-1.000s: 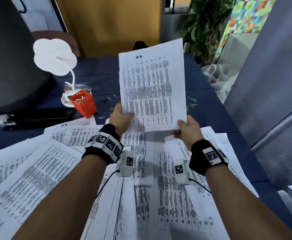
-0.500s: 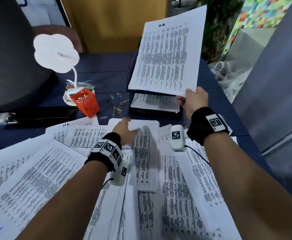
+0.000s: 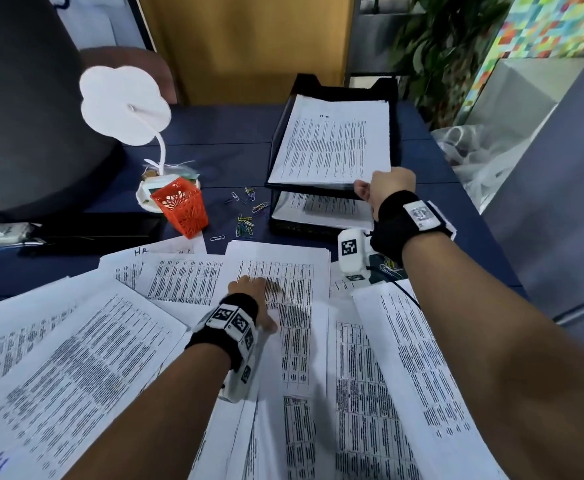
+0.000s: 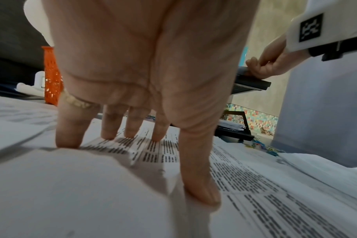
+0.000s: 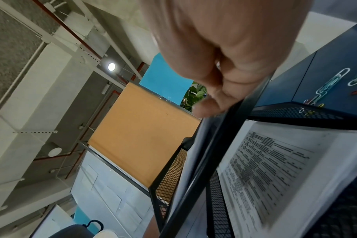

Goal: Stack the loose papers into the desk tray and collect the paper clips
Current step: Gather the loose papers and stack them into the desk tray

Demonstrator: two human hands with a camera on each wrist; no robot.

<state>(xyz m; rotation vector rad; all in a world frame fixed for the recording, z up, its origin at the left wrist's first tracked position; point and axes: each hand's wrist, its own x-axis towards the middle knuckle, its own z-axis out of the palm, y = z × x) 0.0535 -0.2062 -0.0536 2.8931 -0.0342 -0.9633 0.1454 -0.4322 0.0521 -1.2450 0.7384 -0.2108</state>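
- Pressing down, our left hand [image 3: 253,296] lies on a printed sheet [image 3: 285,289] in the spread of loose papers [image 3: 76,344] at the near side of the desk [image 3: 228,140]; the left wrist view shows the fingertips [image 4: 68,141] straight and spread on the page, gripping nothing.
- Our right hand [image 3: 386,187] is at the near right corner of the tray [image 3: 332,88], fingers curled and pinching the corner of the top stack [image 3: 332,140], which lies in the upper tier.
- The right wrist view is blurred, so we think the thumb sits on the paper edge just above the tray's front rail.
- The lower tier holds more pages [image 3: 321,207].
- Paper clips [image 3: 245,220] lie scattered on the desk between the orange cup [image 3: 181,206] and the tray; a few more [image 3: 389,268] lie under our right wrist.
- A white lamp [image 3: 124,105] stands behind the cup.
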